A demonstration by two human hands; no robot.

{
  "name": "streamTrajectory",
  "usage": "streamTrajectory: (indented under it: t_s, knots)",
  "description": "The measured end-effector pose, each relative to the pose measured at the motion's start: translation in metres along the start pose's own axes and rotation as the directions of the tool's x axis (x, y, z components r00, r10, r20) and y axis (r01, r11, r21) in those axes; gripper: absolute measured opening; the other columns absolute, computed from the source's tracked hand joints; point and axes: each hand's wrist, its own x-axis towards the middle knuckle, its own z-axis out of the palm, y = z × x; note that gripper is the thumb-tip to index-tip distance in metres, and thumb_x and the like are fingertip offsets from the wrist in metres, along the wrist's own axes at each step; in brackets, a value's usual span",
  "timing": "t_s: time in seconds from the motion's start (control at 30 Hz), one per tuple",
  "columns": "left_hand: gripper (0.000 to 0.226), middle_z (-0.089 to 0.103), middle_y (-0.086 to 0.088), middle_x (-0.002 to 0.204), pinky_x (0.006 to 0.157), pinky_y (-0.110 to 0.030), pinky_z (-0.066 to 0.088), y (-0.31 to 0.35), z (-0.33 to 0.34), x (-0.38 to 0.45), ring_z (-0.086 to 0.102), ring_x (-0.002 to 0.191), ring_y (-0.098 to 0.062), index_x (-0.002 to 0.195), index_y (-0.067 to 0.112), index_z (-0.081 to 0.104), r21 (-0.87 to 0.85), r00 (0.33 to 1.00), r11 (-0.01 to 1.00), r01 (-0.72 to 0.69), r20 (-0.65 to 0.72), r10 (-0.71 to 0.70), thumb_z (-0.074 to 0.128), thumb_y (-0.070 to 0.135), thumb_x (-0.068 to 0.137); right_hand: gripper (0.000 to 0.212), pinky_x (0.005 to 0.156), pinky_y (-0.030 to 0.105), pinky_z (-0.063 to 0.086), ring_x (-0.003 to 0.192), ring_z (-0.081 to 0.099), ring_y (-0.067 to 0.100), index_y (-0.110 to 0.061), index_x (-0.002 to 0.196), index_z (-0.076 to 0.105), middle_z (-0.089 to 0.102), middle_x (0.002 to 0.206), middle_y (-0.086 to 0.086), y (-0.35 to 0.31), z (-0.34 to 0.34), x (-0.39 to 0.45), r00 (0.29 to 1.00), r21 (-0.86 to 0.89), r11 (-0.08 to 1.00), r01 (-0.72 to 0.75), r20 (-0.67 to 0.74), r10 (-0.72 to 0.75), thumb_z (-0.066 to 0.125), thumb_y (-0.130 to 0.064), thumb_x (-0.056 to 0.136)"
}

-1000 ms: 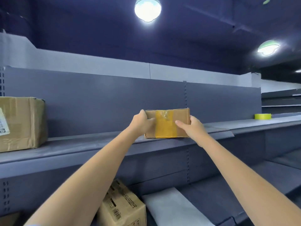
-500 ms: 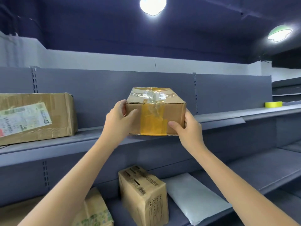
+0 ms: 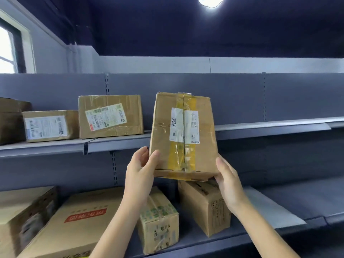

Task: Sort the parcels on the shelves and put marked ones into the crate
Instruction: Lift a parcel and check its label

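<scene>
A small cardboard parcel (image 3: 165,138) with yellow tape and a white shipping label is held up in front of the upper shelf (image 3: 260,130), tilted so its labelled face looks at me. My left hand (image 3: 140,169) grips its lower left corner, thumb on the front face. My right hand (image 3: 226,178) holds the lower right corner from the side and underneath. No crate is in view.
Two labelled boxes (image 3: 110,116) (image 3: 49,125) and a darker one (image 3: 11,120) stand on the upper shelf at left. The lower shelf carries a big flat box (image 3: 78,220), two upright boxes (image 3: 160,218) (image 3: 203,203) and a white mailer (image 3: 273,209). A window (image 3: 7,49) is at far left.
Both hands lifted the parcel off the upper shelf, drew it toward me and tipped it up so its labelled top faces me. My view swung left and down.
</scene>
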Motion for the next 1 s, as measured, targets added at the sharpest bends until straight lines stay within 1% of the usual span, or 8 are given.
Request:
streamTrajectory:
  t_s: [0.07,0.17,0.27,0.43,0.53,0.67,0.83,1.0]
  knots:
    - [0.019,0.066,0.009,0.099,0.085,-0.032,0.048,-0.009,0.002,0.0,0.061,0.096,-0.011,0.107,0.028,0.06,0.043,0.999,0.999,0.018,0.033,-0.02,0.059,0.026,0.088,0.04,0.101,0.031,0.04,0.113,0.057,0.008,-0.028,0.124,0.052,0.064,0.119,-0.009,0.007,0.007,0.001,0.995,-0.046,0.994,-0.098,-0.031,0.097,0.05,-0.041,0.086]
    - [0.031,0.066,0.008,0.105,0.085,-0.032,0.05,-0.023,0.002,-0.009,0.062,0.099,-0.013,0.118,0.023,0.056,0.127,1.0,0.992,0.008,0.021,-0.01,0.058,0.015,0.088,0.031,0.09,0.021,0.044,0.106,0.057,-0.001,-0.03,0.125,0.049,0.062,0.114,-0.017,0.02,0.014,-0.003,0.985,-0.182,0.972,-0.149,-0.11,0.131,0.046,-0.021,0.095]
    - [0.037,0.065,0.009,0.107,0.082,-0.028,0.049,-0.032,-0.004,-0.013,0.061,0.1,-0.011,0.125,0.019,0.053,0.156,1.0,0.988,-0.016,0.008,0.015,0.058,0.014,0.088,0.03,0.088,0.02,0.043,0.105,0.056,-0.001,-0.035,0.119,0.049,0.062,0.11,-0.019,0.026,0.016,-0.007,0.985,-0.245,0.96,-0.138,-0.136,0.107,0.046,-0.019,0.094]
    - [0.036,0.065,0.002,0.11,0.089,-0.036,0.05,-0.04,-0.009,-0.019,0.062,0.102,-0.016,0.123,0.018,0.053,0.052,1.0,0.999,0.009,-0.026,-0.008,0.058,0.009,0.088,0.034,0.092,0.019,0.043,0.108,0.056,0.0,-0.037,0.121,0.048,0.061,0.113,-0.019,0.023,0.02,-0.007,0.994,-0.295,0.954,-0.051,-0.108,0.02,0.05,-0.019,0.092]
    - [0.036,0.067,-0.001,0.11,0.086,-0.034,0.051,-0.041,-0.012,-0.02,0.064,0.101,-0.016,0.121,0.017,0.054,-0.075,0.999,0.997,0.011,-0.048,-0.014,0.059,0.008,0.087,0.057,0.097,0.017,0.042,0.116,0.051,-0.002,-0.026,0.139,0.036,0.056,0.126,-0.016,0.015,0.02,-0.008,0.996,-0.242,0.97,0.033,-0.067,-0.051,0.058,-0.026,0.086]
    - [0.033,0.07,-0.001,0.106,0.08,-0.029,0.052,-0.039,-0.01,-0.025,0.067,0.097,-0.016,0.116,0.018,0.057,-0.207,0.997,0.978,0.003,-0.073,-0.019,0.061,0.009,0.085,0.072,0.09,0.014,0.046,0.111,0.056,0.0,-0.025,0.14,0.034,0.061,0.122,-0.017,0.004,0.024,-0.006,0.993,-0.105,0.99,0.098,-0.049,-0.103,0.067,-0.034,0.077]
    - [0.032,0.072,0.002,0.103,0.081,-0.031,0.052,-0.038,-0.012,-0.027,0.067,0.096,-0.014,0.114,0.019,0.057,-0.224,0.997,0.975,-0.01,-0.073,-0.006,0.062,0.01,0.084,0.071,0.081,0.009,0.046,0.109,0.059,0.002,-0.024,0.139,0.038,0.063,0.121,-0.011,0.001,0.026,0.002,0.996,-0.011,0.997,0.081,-0.039,-0.082,0.065,-0.032,0.074]
    - [0.031,0.071,0.003,0.105,0.082,-0.031,0.052,-0.04,-0.014,-0.022,0.067,0.098,-0.014,0.113,0.021,0.058,-0.23,0.997,0.973,-0.025,-0.081,0.006,0.062,0.011,0.084,0.068,0.086,0.014,0.047,0.112,0.057,0.004,-0.028,0.138,0.038,0.062,0.122,-0.011,0.007,0.025,0.011,0.998,0.0,0.998,0.056,0.009,-0.056,0.065,-0.029,0.076]
